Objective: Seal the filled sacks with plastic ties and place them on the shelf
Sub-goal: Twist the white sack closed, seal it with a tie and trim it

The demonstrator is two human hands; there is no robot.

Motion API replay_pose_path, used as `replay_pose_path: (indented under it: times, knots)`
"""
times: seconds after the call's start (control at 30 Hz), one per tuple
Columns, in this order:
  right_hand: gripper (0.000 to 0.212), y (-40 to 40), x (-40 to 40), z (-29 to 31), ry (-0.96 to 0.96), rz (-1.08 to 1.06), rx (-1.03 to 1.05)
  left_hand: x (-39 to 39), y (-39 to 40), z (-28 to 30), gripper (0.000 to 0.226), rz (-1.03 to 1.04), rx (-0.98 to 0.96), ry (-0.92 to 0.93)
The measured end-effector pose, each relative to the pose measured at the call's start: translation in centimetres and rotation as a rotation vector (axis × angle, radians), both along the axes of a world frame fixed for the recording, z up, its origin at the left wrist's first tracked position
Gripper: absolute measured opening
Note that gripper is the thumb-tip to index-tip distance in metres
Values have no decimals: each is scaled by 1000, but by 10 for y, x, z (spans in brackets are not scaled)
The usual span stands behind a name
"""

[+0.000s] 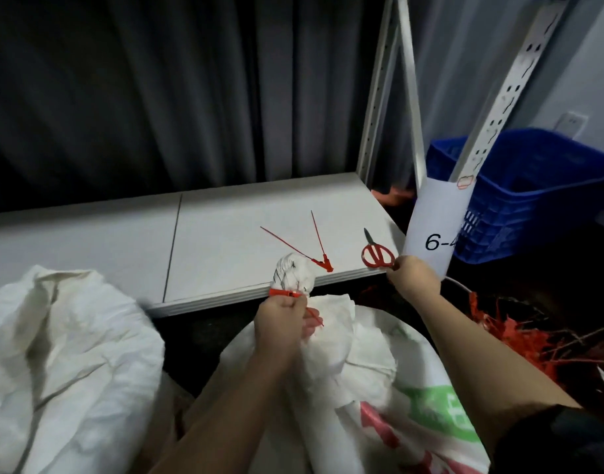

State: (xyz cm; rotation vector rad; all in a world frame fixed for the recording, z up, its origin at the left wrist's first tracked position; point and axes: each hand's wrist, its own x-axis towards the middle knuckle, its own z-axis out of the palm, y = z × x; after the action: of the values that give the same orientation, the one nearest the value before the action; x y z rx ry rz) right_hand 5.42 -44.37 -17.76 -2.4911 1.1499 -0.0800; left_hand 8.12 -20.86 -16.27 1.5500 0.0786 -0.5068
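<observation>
A white woven sack (355,381) with green and red print stands in front of me, its neck (293,273) gathered and cinched by a red plastic tie (284,293). My left hand (281,319) grips the neck just under the tie, and the tie's loose tail sticks out past my fingers. My right hand (412,273) is at the front edge of the white shelf (225,241), its fingers on the handle of the red scissors (377,255) that lie there. Two spare red ties (316,249) lie on the shelf beside the sack's neck.
Another white sack (64,357) slumps at the left. A blue plastic crate (533,200) stands to the right behind a shelf post with a paper label reading 6-4 (437,230). A heap of red tie offcuts (519,333) lies low on the right. Dark curtains hang behind the shelf.
</observation>
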Motion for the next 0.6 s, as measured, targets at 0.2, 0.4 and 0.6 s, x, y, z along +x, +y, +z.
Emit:
replay_pose_path:
  times: [0.2, 0.4, 0.6]
  knots:
    - [35, -43, 63, -68, 27, 16, -12, 26, -16, -40, 26, -16, 101, -50]
    - [47, -63, 91, -111, 239, 140, -90, 35, -20, -53, 20, 2, 46, 2]
    - [43, -65, 94, -129, 428, 95, -437, 38, -20, -54, 22, 12, 26, 25]
